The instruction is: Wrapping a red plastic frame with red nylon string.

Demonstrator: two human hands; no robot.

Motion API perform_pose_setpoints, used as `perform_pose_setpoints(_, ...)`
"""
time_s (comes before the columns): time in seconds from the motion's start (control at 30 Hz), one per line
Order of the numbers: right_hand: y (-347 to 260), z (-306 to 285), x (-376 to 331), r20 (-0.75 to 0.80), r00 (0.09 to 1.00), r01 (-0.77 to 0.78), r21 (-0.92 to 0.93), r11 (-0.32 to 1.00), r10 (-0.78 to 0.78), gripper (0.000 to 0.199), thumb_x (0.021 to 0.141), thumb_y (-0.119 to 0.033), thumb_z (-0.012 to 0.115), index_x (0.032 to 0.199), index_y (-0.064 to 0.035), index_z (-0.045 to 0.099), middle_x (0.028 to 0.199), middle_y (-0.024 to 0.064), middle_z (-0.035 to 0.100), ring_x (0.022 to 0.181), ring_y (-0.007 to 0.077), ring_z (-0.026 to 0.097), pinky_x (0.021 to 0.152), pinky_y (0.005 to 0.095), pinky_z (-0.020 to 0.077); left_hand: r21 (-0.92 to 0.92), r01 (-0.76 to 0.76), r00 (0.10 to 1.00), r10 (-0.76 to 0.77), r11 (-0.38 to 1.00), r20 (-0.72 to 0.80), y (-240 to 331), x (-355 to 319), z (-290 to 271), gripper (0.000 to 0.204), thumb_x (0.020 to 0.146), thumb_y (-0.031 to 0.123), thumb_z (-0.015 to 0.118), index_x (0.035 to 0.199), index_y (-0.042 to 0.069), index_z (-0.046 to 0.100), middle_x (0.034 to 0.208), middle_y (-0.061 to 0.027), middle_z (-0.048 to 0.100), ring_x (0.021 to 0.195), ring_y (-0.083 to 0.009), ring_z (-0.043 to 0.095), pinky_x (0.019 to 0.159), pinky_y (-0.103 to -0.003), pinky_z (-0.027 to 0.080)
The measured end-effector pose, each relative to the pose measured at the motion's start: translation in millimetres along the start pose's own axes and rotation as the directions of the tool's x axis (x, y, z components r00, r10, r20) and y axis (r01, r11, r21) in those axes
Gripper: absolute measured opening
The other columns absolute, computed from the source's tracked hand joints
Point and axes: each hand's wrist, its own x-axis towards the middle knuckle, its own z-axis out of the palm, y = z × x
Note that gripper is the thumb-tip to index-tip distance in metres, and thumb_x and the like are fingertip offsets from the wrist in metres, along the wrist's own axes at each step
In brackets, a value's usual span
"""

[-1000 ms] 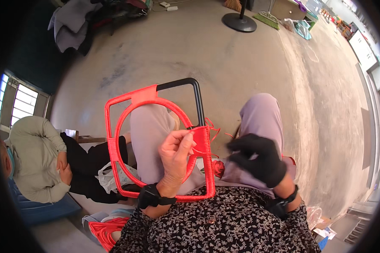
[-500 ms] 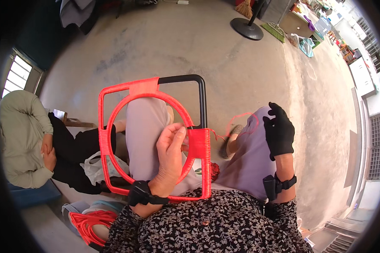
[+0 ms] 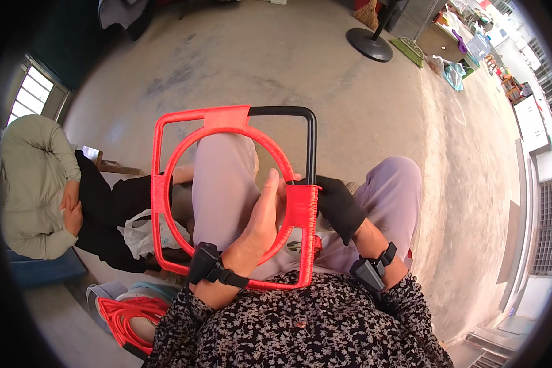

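**Inspector A:** Where does the frame sit relative to the fingers?

**Inspector B:** The metal frame (image 3: 235, 196) stands tilted on the person's lap, across both thighs. It is a rounded square with a ring inside, wound almost wholly in red cord; only the corner at 1 o'clock shows bare black tube. The left hand (image 3: 259, 222) lies inside the ring, at about 4 o'clock from the frame's centre. Its fingers (image 3: 271, 187) are extended and held together, pointing to 12 o'clock, pressed flat against the woven red band (image 3: 302, 207) on the frame's right upright. They lie against it rather than wrapping round it.

**Inspector A:** And the right hand?

**Inspector B:** The right hand (image 3: 337, 205), in a black glove, sits just outside that upright, at 3 o'clock from the frame's centre, touching the band from the far side. Its fingers are partly hidden behind the band; I cannot tell whether they are clamped on it or merely resting.

**Inspector A:** Arm pose?

**Inspector B:** Both forearms enter from 6 o'clock. The left runs up toward 12 o'clock, wrist straight, with a black strapped device (image 3: 206, 265) at the wrist. The right angles in toward 11 o'clock, with a similar device (image 3: 371, 270).

**Inspector A:** Surroundings?

**Inspector B:** A coil of red cord (image 3: 126, 316) lies on the floor at 7 o'clock. Another person (image 3: 37, 184) sits at 9 o'clock, hands in lap.
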Motion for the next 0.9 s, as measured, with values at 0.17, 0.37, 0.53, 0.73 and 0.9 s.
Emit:
perform_pose_setpoints(0.17,3.3,-4.6,4.2,-0.2,0.971,-0.019,0.475,0.88,0.129,0.027,0.093,-0.025,0.056,0.103,-0.0003,0.059,0.077,0.0035,0.06,0.065,0.0137,0.058,0.064,0.0276,0.0488,0.342,-0.218,0.95,0.279,0.914,-0.138,1.1,-3.8,-10.9,0.026,0.096,0.024,0.05,0.11,0.003,0.055,0.072,0.0005,0.058,0.057,-0.0036,0.046,0.049,-0.019,0.036)
perform_pose_setpoints(0.37,2.9,5.2,-5.5,-0.1,0.995,0.09,0.677,0.73,-0.029,0.039,0.097,-0.032,0.049,0.122,-0.0024,0.053,0.126,0.0127,0.054,0.11,0.0204,0.055,0.091,0.0323,0.0446,0.475,-0.529,0.765,0.638,0.703,-0.093,1.4,-14.7,1.1,0.018,0.091,0.007,0.056,0.108,0.001,0.054,0.078,-0.0015,0.059,0.06,-0.0023,0.046,0.051,-0.016,0.037)
perform_pose_setpoints(0.53,-11.1,11.4,-0.8,-0.013,0.952,0.306,-0.008,0.952,-0.306,0.041,0.089,-0.013,0.056,0.13,-0.0076,0.052,0.122,0.0103,0.057,0.106,0.0174,0.056,0.092,0.0315,0.0437,0.651,-0.632,0.609,0.789,0.42,0.082,-5.9,-17.9,5.3,0.02,0.085,0.001,0.062,0.105,0.002,0.058,0.08,-0.0002,0.062,0.063,-0.0041,0.052,0.054,-0.019,0.042)
perform_pose_setpoints(0.73,-23.7,4.5,2.1,-0.062,0.998,0.007,0.343,0.939,0.015,0.032,0.087,-0.014,0.061,0.115,0.0003,0.06,0.107,0.0101,0.062,0.105,0.0149,0.057,0.095,0.0279,0.0426,0.582,-0.621,0.659,0.752,0.524,0.026,-1.3,-19.7,3.7,0.023,0.089,0.006,0.061,0.109,0.0,0.053,0.088,-0.002,0.059,0.077,-0.0042,0.054,0.061,-0.018,0.042)
perform_pose_setpoints(0.9,55.4,-87.0,-23.2,-0.306,0.912,0.172,-0.325,0.93,-0.275,0.028,0.091,-0.029,0.057,0.113,-0.0133,0.063,0.099,-0.0037,0.068,0.088,0.0127,0.061,0.079,0.0269,0.0459,0.486,-0.522,0.776,0.627,0.701,-0.07,-0.5,-10.0,-3.6,0.021,0.092,0.008,0.057,0.11,-0.001,0.052,0.091,-0.0044,0.058,0.07,-0.0046,0.054,0.059,-0.02,0.047)
